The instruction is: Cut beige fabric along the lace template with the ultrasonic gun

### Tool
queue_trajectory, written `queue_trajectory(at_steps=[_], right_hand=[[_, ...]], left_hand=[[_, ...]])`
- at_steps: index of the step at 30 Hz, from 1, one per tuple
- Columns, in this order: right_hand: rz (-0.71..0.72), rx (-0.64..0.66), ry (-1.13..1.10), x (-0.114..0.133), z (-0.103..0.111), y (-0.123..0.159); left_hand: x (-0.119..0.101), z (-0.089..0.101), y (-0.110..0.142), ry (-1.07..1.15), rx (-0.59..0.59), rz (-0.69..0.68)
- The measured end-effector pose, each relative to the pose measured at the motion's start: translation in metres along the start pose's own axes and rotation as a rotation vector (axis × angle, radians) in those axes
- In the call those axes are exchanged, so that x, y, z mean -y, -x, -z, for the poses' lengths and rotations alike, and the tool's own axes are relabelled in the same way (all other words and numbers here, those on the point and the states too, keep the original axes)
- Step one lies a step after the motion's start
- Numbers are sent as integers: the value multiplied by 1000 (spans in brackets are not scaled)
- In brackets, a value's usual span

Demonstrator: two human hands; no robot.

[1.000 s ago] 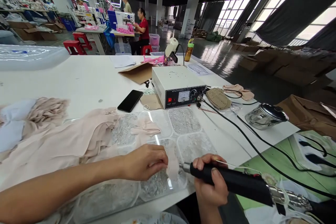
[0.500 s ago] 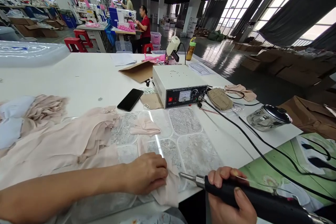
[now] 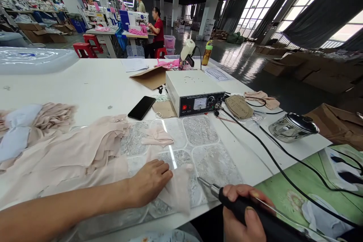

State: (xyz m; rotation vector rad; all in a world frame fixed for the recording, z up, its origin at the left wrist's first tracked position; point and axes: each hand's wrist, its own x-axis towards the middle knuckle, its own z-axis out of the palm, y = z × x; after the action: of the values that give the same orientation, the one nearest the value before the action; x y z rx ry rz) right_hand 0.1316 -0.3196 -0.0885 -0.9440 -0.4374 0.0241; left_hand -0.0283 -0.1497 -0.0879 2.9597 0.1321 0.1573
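My left hand point(image 3: 153, 180) has its fingers curled down on a thin strip of beige fabric point(image 3: 179, 191). The fabric fans out to the right of the fingers, over a clear mat with a grey stone pattern point(image 3: 217, 164). In my right hand point(image 3: 245, 210) is an ultrasonic tool point(image 3: 231, 198) with a thick black handle and a slim metal tip. That tip points up and left, just right of the fabric's edge and apart from it. Further left lies a layered pile of beige fabric pieces point(image 3: 76, 151). A small folded beige piece point(image 3: 158, 137) rests on the mat above my left hand.
A control box point(image 3: 195, 89) with a lit red switch stands behind the mat, its black cable point(image 3: 265, 145) running past my right hand. Around it are a phone point(image 3: 141, 107), a lidded glass jar point(image 3: 293, 126) and a bottle point(image 3: 207, 53). A person in red point(image 3: 157, 28) sits at a sewing machine.
My left hand has shifted left and slightly away from me, and the fabric now spreads wider at its right end. The tool's tip has moved up and right, its handle tilting more steeply.
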Motion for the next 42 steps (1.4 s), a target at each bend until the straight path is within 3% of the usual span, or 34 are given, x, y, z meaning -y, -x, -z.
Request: queue_trajectory(at_steps=[3,7,13,19,26,33,42], right_hand=[[55,-69,26,3,11,-11],[-13,-94,-36,7,13,-12],[-89,-62,-64,5,7,-12],[-109,-18,-56,1,10,-23],[-89,-19,-94,-20,-1,-32],[-86,-10,-52,-25,-5,-40],[-123,-95,-8,-21,-11,-43]], left_hand=[[2,10,0,-6,-6,20],[1,20,-13,1,-51,-38],[9,3,-32,22,-136,-290],[18,3,-24,128,-29,-299],[24,11,-33,214,125,-303],[27,10,-33,238,90,-330],[26,3,-31,163,-14,-331]])
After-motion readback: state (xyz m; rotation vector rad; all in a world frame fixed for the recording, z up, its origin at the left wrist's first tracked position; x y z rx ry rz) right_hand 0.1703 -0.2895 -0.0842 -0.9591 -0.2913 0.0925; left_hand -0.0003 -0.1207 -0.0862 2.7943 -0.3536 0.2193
